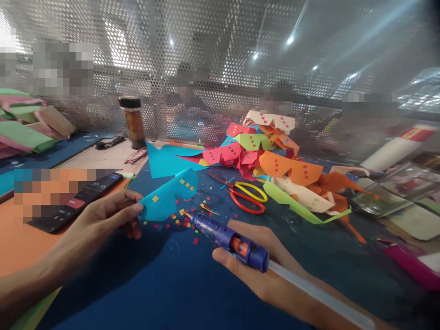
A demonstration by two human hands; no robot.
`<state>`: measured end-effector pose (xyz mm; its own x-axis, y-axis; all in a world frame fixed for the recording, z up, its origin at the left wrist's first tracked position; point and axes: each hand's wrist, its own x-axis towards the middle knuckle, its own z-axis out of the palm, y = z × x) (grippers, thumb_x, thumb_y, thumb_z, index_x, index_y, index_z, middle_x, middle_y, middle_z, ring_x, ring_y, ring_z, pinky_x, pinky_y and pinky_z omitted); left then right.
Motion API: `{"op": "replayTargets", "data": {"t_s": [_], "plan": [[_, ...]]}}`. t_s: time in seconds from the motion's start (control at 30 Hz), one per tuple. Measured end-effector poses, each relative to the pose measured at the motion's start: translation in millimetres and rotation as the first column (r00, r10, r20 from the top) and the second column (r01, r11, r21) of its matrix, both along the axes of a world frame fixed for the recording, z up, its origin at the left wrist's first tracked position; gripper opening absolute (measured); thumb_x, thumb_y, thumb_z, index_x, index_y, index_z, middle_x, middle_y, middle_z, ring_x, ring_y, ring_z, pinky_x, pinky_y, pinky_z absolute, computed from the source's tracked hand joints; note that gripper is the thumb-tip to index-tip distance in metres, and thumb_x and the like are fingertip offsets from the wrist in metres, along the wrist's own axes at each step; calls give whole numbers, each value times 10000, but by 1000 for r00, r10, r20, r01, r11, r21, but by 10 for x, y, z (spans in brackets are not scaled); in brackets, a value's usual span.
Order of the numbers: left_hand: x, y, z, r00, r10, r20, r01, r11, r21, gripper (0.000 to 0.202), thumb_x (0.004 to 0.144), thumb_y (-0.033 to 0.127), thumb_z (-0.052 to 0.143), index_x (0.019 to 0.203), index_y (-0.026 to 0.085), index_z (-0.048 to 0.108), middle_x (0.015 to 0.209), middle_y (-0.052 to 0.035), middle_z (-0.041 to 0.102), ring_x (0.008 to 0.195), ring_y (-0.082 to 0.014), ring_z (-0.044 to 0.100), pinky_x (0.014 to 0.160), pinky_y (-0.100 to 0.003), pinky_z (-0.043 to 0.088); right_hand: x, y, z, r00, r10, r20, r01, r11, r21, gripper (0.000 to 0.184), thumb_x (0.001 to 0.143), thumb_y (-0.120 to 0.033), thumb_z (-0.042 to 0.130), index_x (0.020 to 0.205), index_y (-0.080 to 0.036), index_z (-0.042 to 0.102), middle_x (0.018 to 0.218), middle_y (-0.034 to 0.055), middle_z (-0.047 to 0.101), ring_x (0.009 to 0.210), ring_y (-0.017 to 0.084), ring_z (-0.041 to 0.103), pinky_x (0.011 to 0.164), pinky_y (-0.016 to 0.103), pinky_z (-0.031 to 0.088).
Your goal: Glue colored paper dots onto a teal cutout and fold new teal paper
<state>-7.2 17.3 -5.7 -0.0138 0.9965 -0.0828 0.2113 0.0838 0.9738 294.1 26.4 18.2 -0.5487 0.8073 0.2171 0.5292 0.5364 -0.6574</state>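
My left hand (106,215) pinches the lower corner of a curved turquoise paper piece (168,195) dotted with small yellow squares, held just above the dark blue table mat (172,284). My right hand (264,266) grips a blue glue gun (227,239) with an orange band and a clear glue stick out the back. Its nozzle points at the paper's lower right edge, almost touching it. Tiny red and yellow paper squares (187,224) lie scattered under the nozzle.
Red-and-yellow scissors (245,195) lie beyond the gun. A heap of coloured folded papers (271,151) rises behind them. A phone showing a timer (79,199) lies left, with a jar (133,121) and paper stacks (27,123) farther back. Trays (395,190) crowd the right.
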Motion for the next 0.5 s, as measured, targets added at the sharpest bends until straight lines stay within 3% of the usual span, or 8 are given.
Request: {"op": "replayTargets", "data": {"t_s": [0.17, 0.5], "plan": [[66, -47, 65, 996, -70, -59, 73, 996, 46, 257, 879, 492, 632, 903, 235, 639, 619, 11, 674, 617, -175, 623, 614, -269, 477, -24, -44, -77, 977, 200, 71, -210, 963, 167, 167, 871, -245, 584, 734, -215, 494, 701, -6, 553, 606, 128, 487, 560, 263, 348], [87, -55, 44, 986, -145, -77, 150, 987, 57, 277, 882, 492, 627, 947, 223, 636, 625, 19, 681, 585, -164, 639, 600, -267, 503, -61, -72, 33, 963, 249, 109, -271, 904, 330, 182, 924, -286, 436, 754, -222, 448, 678, 3, 524, 598, 147, 434, 556, 282, 317]]}}
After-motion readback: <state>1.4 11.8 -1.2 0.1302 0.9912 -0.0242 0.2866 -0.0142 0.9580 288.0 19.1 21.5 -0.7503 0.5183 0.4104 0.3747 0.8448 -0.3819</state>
